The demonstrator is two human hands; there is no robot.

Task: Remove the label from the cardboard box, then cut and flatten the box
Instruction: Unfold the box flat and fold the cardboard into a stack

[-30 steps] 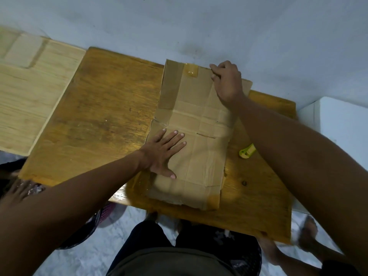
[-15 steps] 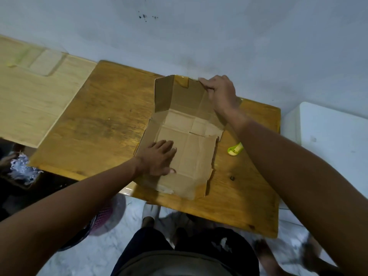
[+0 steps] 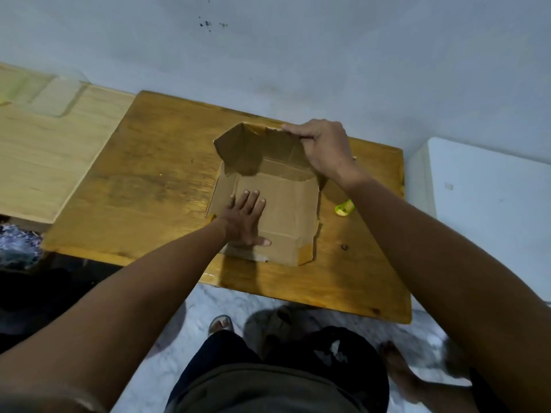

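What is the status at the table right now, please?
Left hand flat on cardboard box. Right hand grips raised far flap. Green cutter beside box, clear.

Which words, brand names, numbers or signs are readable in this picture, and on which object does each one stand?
None can be read.
Cardboard box: plain brown, no print or label visible.
Yellow-green tool: no legible marking.
Wall: only dark specks, no writing.
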